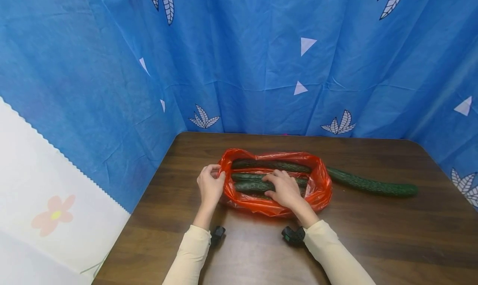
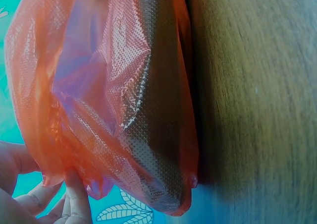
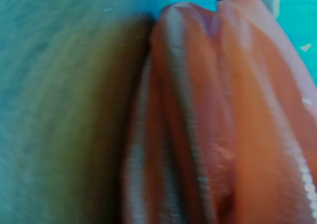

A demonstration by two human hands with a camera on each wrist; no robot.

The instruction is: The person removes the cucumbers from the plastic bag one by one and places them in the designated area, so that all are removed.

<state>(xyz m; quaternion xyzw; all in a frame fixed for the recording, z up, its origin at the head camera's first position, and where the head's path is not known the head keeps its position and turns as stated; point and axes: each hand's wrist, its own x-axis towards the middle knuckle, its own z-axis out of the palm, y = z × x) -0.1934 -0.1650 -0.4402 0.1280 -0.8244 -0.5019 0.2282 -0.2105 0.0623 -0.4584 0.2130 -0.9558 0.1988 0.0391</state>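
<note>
Because the red bag (image 1: 276, 210) is stretched sideways across the table (image 1: 248, 252), cucumbers (image 1: 251, 186) can be lodged lengthwise, side by side, within it. Its left rim is pinched by the left hand (image 1: 210, 186), presumably so that the mouth is held wide. The cucumbers inside appear to be touched by the right hand (image 1: 285, 188), fingers bent; whether one is gripped cannot be told. Outside, past the bag's right rim, a loose cucumber (image 1: 373, 185) is laid. Behind the table, a blue curtain (image 1: 242, 90) is hung.
</note>
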